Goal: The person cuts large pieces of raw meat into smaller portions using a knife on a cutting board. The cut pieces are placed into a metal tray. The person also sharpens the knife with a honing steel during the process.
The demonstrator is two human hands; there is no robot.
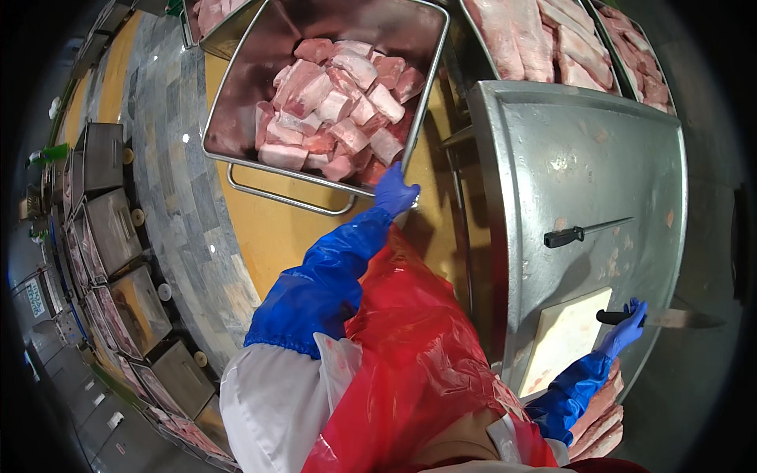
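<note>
Well apart, our left hand point(394, 191) clasps the corner of a metal tub point(244, 91) of meat chunks point(339, 110) at upper centre; our right hand point(624, 334) grips a knife point(672, 318) at lower right, by the metal counter point(583, 173). Grey tiled floor point(180, 134) and bins point(112, 229) line the left.

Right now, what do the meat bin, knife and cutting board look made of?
Meat bin: likely stainless steel, smooth; its rim glints and walls reflect dully.
Knife: grey blade, apparently metal with a dull sheen; black handle, perhaps plastic.
Cutting board: probably plastic, matte; pale, with no wood grain visible.
</note>
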